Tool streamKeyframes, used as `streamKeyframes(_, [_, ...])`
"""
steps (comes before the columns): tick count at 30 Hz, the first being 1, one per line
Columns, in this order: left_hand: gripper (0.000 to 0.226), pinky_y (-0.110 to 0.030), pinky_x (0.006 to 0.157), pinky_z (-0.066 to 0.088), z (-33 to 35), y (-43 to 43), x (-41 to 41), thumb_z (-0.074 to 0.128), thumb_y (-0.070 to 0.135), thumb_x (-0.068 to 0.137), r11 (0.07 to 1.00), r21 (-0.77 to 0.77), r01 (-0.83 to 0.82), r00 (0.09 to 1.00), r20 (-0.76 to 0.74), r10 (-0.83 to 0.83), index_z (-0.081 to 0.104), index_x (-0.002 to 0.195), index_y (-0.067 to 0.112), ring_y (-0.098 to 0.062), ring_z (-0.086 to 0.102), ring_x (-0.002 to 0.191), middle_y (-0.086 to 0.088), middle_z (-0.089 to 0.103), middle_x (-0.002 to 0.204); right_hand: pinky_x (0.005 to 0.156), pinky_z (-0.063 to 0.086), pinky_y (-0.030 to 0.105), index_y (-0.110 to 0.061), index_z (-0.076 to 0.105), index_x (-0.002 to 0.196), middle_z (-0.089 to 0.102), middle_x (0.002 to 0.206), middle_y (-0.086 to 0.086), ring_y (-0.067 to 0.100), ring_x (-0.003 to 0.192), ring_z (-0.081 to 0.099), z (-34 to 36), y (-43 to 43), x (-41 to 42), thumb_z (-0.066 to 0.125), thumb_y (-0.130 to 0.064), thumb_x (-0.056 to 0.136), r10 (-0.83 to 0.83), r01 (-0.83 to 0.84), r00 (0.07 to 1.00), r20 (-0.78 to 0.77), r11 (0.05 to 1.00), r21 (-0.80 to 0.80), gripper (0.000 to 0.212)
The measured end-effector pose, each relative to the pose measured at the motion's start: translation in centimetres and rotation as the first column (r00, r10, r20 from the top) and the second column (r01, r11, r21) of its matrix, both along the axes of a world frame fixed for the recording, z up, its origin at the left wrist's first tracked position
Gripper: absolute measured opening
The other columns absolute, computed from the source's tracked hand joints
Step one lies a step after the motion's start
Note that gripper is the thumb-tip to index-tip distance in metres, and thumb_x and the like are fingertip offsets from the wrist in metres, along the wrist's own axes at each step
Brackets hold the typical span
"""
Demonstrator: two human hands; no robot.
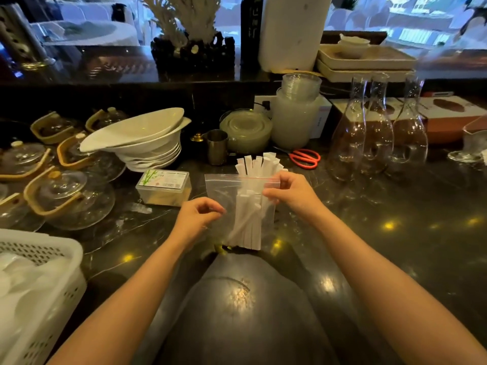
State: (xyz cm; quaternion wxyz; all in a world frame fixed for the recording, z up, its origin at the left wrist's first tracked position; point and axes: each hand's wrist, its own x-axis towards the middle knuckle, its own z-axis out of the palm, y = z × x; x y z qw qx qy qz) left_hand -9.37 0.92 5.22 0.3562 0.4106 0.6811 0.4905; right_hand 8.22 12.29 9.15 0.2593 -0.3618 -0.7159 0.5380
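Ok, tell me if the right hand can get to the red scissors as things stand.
Probably yes: the red scissors lie just beyond the right hand with bare counter between, though it must first release the zip bag.

I can make out no word or number from here. The clear plastic box [163, 189] on the tabletop [395, 233], just left of the zip bag [221, 191], has a label with a green bamboo drawing, lines of small print and a square code patch, all too fine to read. The dark bottle [251, 27] at the far side shows pale upright characters, blurred. The flat carton [453, 108] far right bears a brown leaf-shaped print; its lettering is illegible.
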Motion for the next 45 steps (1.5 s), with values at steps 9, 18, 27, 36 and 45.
streamKeyframes(9, [0.016, -0.022, 0.064, 0.044, 3.5, -0.1, 2.3, 0.060, 0.018, 0.083, 0.973, 0.192, -0.126, 0.921, -0.343, 0.187, 0.056, 0.067, 0.015, -0.012, 0.052, 0.069, 0.002, 0.051, 0.072, 0.054, 0.041, 0.001, -0.016, 0.056, 0.086, 0.052, 0.078, -0.011, 0.002, 0.068, 0.052, 3.1, 0.1, -0.2, 0.063, -0.005, 0.077, 0.194, -0.313, 0.903, 0.384, 0.909, 0.277, 0.016])
streamKeyframes(18, [0.051, -0.027, 0.064, 0.047, 4.8, 1.1, 4.8, 0.043, 0.047, 0.087, 0.997, -0.070, 0.045, 0.937, 0.350, -0.018, 0.066, 0.057, 0.012, -0.012, 0.062, 0.053, 0.001, 0.066, 0.051, 0.059, 0.046, 0.014, -0.012, 0.062, 0.083, 0.058, 0.069, -0.004, 0.004, 0.061, 0.055, 4.5, -0.4, -1.3, 0.056, -0.018, 0.087, 0.345, -0.459, 0.801, 0.489, 0.879, 0.132, 0.010])
streamKeyframes(27, [0.039, -0.014, 0.046, 0.047, 4.6, 1.2, 5.6, 0.051, 0.035, 0.086, 0.993, -0.116, 0.033, 0.948, 0.319, 0.005, 0.065, 0.060, 0.009, -0.007, 0.062, 0.046, 0.001, 0.066, 0.047, 0.046, 0.038, 0.002, -0.017, 0.055, 0.063, 0.055, 0.061, -0.003, 0.003, 0.055, 0.049, 4.7, -0.5, -1.3, 0.064, -0.018, 0.082, 0.385, -0.518, 0.731, 0.564, 0.851, 0.091, 0.021])
streamKeyframes(36, [0.030, -0.022, 0.059, 0.049, 4.3, 1.8, 5.9, 0.044, 0.018, 0.090, 0.993, -0.043, 0.114, 0.971, 0.217, -0.102, 0.057, 0.064, 0.010, -0.014, 0.058, 0.061, -0.004, 0.058, 0.063, 0.054, 0.039, 0.008, -0.018, 0.050, 0.056, 0.052, 0.061, -0.005, 0.004, 0.058, 0.047, 4.1, -0.3, -1.1, 0.071, -0.017, 0.074, 0.445, -0.519, 0.716, 0.538, 0.855, -0.017, 0.028])
streamKeyframes(45, [0.038, -0.012, 0.049, 0.044, 4.5, 1.7, 5.5, 0.038, 0.023, 0.094, 0.973, 0.085, 0.213, 0.936, 0.267, -0.228, 0.055, 0.063, 0.007, -0.002, 0.053, 0.046, 0.005, 0.058, 0.047, 0.045, 0.043, 0.010, -0.007, 0.051, 0.054, 0.059, 0.045, -0.009, 0.000, 0.039, 0.051, 3.4, 0.2, -1.3, 0.064, -0.007, 0.078, 0.550, -0.521, 0.768, 0.327, 0.834, -0.181, 0.028])
